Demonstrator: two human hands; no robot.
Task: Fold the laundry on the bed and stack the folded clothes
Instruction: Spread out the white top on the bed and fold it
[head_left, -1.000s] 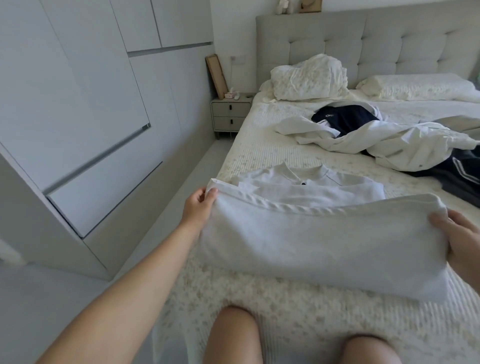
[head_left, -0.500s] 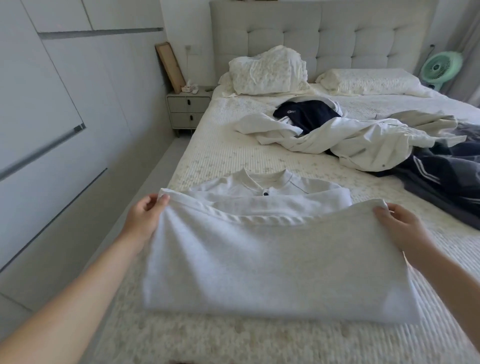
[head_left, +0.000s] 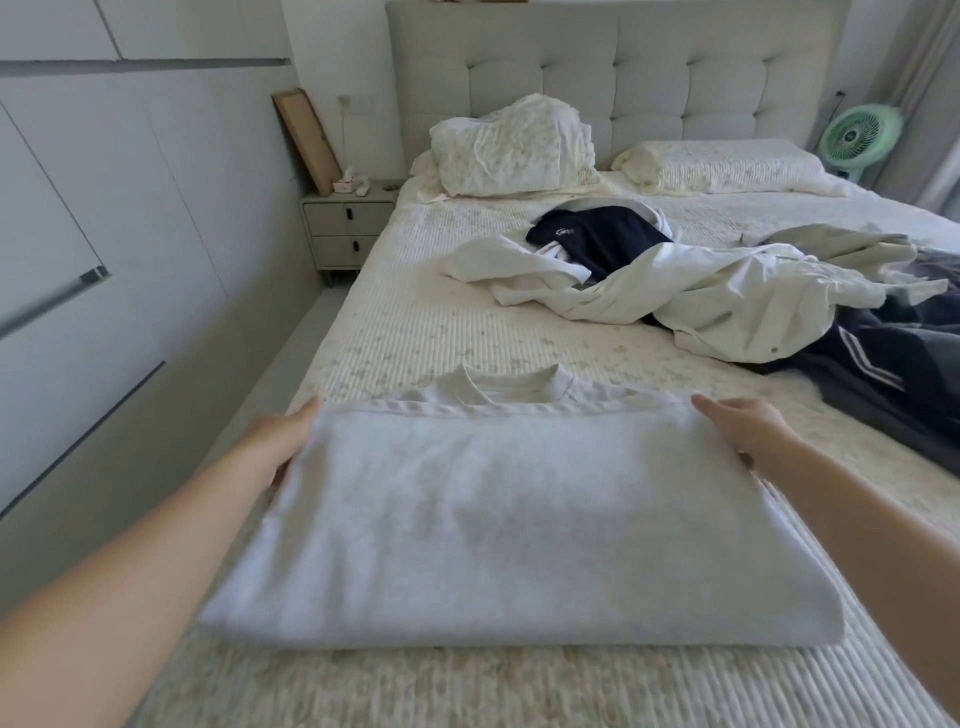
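Note:
A pale grey collared shirt lies folded in half on the bed, its lower half laid up over the chest and the collar showing past the fold's far edge. My left hand rests at the far left corner of the fold with fingers stretched along the edge. At the far right corner my right hand lies flat, fingers straight. Further up the bed sits an unfolded heap: a cream garment, a navy top and dark striped clothing.
Two pillows lean at the padded headboard. A bedside drawer unit stands left of the bed, next to white wardrobe doors. A green fan stands at the far right. A narrow floor strip runs along the bed's left side.
Both hands carried the shirt's lower edge forward and laid it down over the chest, close below the collar. The fingers that pinched the corners now lie straight. The view turned right.

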